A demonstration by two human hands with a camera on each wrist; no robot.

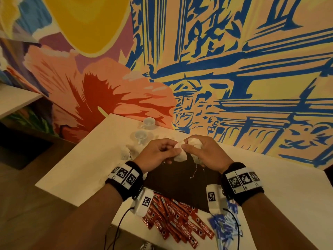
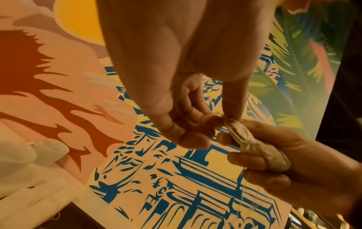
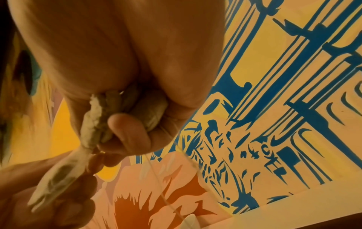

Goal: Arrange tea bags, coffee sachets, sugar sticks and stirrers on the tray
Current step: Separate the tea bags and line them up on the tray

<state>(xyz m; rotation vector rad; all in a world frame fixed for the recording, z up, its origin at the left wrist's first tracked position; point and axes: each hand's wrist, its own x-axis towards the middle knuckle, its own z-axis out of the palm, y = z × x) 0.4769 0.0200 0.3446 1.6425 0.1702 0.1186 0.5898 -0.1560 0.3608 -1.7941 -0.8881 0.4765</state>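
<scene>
A painted mural wall (image 1: 234, 69) of blue line work, a yellow disc and a red-orange flower rises behind a white table (image 1: 86, 168). A dark tray (image 1: 180, 181) lies on the table in front of the person. Above its far edge both hands meet: the left hand (image 1: 158, 154) pinches one end of a white tea bag (image 1: 180, 156) between thumb and fingertips, while the right hand (image 1: 203, 154) curls around a small bunch of tea bags (image 2: 260, 151), with thin strings (image 1: 195, 170) hanging from it over the tray. More tea bags (image 1: 126, 152) lie on the table left of the tray. Two white cups (image 1: 141, 137) stand near the wall. At the near edge lie red Nescafé sachets (image 1: 180, 222), with blue sachets (image 1: 223, 228) just to their right.
</scene>
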